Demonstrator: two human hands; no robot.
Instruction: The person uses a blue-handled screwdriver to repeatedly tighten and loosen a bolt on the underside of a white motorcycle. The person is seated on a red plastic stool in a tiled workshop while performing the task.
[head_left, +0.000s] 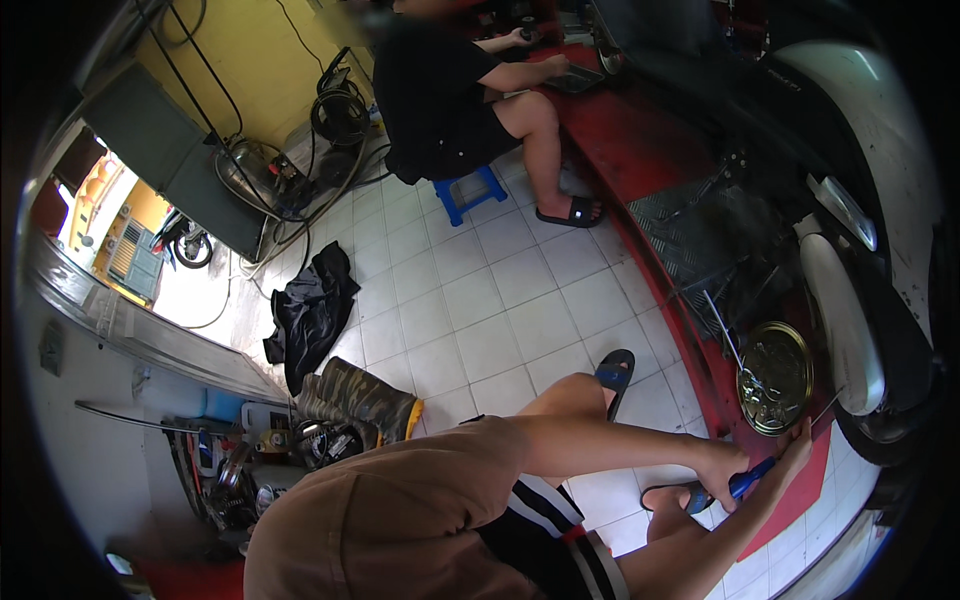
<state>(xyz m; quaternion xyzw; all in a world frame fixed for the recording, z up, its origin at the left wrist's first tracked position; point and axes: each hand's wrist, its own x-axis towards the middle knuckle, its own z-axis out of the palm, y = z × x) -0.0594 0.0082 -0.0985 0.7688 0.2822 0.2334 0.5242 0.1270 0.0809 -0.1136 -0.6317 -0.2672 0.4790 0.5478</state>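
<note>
Aligning, seemingly: blue-handled tool (752, 478) at four o'clock was gripped in left hand (721, 466), its shaft apparently pinched by right hand (796, 448) toward motorbike (848, 335); steady guidance was judged needed.

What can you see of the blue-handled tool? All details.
The blue-handled tool, probably a long screwdriver, has a thick, plastic-looking handle gripped by the left hand. It slants up to the right. The right hand is farther along, its hold unclear; beyond, a thin metallic shaft, seemingly the same tool's, points toward the scooter. Tip contact is unclear.
</note>
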